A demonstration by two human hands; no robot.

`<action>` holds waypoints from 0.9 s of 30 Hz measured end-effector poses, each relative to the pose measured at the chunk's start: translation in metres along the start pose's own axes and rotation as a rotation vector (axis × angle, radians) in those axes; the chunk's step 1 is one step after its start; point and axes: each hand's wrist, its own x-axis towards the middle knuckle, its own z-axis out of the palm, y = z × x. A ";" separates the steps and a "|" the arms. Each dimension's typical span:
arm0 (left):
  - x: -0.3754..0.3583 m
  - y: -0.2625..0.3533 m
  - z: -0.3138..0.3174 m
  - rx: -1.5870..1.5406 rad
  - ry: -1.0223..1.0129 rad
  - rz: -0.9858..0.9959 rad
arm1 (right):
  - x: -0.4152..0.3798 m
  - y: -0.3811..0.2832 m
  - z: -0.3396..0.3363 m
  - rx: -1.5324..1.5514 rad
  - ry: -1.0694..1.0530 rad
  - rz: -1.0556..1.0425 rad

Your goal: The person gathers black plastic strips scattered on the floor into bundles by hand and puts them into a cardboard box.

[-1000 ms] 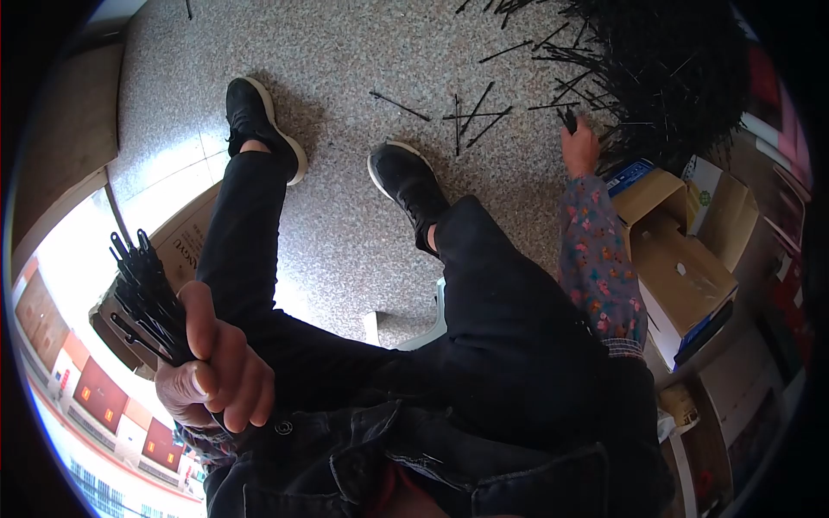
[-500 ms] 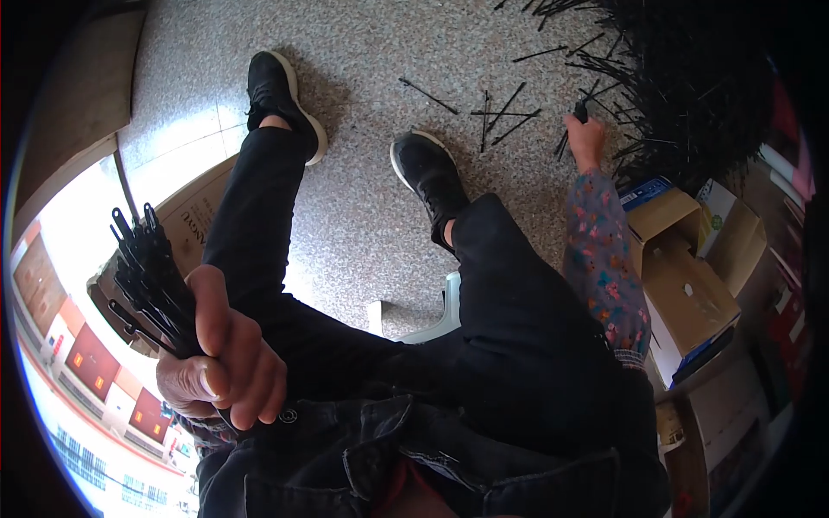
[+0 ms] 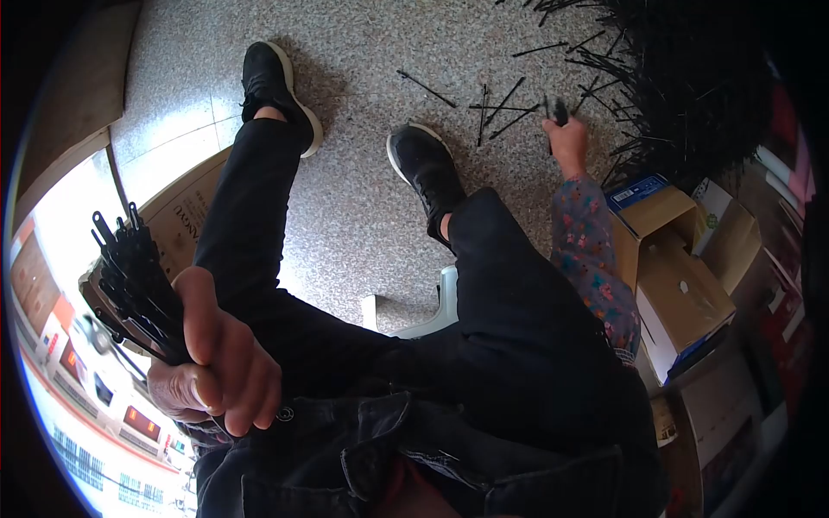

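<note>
My left hand (image 3: pixel 220 367) is closed round a thick bundle of thin black sticks (image 3: pixel 134 281), whose tips have small slotted eyes and point up and away from me. Over the floor, my right hand (image 3: pixel 567 142) is closed on a few short-looking black sticks (image 3: pixel 560 112), blurred and partly hidden by the fingers. Just left of that hand, several loose black sticks (image 3: pixel 503 112) lie crossed on the speckled floor (image 3: pixel 371 198). A large tangled heap of similar black sticks (image 3: pixel 691 95) rises to its right.
Open cardboard boxes (image 3: pixel 686 289) stand to the right, below the heap. A flat carton (image 3: pixel 186 211) lies beyond the left bundle. My black shoes (image 3: pixel 423 168) rest on the floor, and a pale plastic stool edge (image 3: pixel 445 302) shows between my legs.
My right hand has moved a little left, away from the heap, with the black sticks in it. My left hand still grips its bundle; the whole view has shifted slightly.
</note>
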 end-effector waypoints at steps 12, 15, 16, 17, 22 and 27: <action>0.000 -0.001 0.001 -0.005 0.018 0.008 | -0.018 -0.051 0.010 -0.539 -0.221 -0.725; 0.001 0.000 0.001 -0.003 0.022 0.013 | -0.015 -0.032 0.021 -0.527 -0.158 -0.824; 0.001 -0.001 0.001 -0.004 0.021 0.015 | -0.013 -0.026 0.023 -0.523 -0.126 -0.872; 0.000 -0.001 0.001 -0.009 0.027 0.016 | -0.015 -0.027 0.021 -0.525 -0.128 -0.873; -0.002 -0.001 0.001 -0.023 0.044 0.030 | -0.029 -0.047 0.006 -0.533 -0.300 -0.526; -0.001 -0.002 0.001 -0.040 0.055 0.032 | -0.032 -0.048 -0.001 -0.312 -0.388 -0.190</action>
